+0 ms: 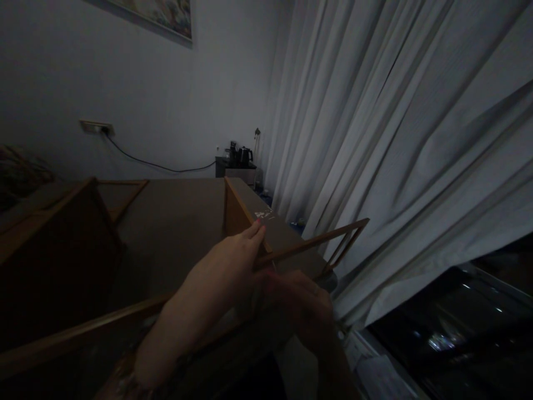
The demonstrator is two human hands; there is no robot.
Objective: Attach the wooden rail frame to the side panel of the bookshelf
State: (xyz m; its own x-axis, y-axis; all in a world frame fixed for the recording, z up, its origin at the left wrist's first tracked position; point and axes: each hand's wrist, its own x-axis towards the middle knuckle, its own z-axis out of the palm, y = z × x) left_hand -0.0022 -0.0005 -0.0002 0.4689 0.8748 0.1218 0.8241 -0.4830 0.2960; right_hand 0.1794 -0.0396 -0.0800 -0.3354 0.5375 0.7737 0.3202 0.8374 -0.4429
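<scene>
Since it's so dim, the left hand [244, 247], fingers stretched flat along the upturned wooden table [175, 222] mid-frame, could slip. The right hand [306, 308] curls under the rail [312, 241], and I can't tell its grip. The table might tip into the curtain [395, 139].

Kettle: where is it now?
In the head view, the kettle sits on a dark stand by the far wall, just left of the curtain.
</scene>
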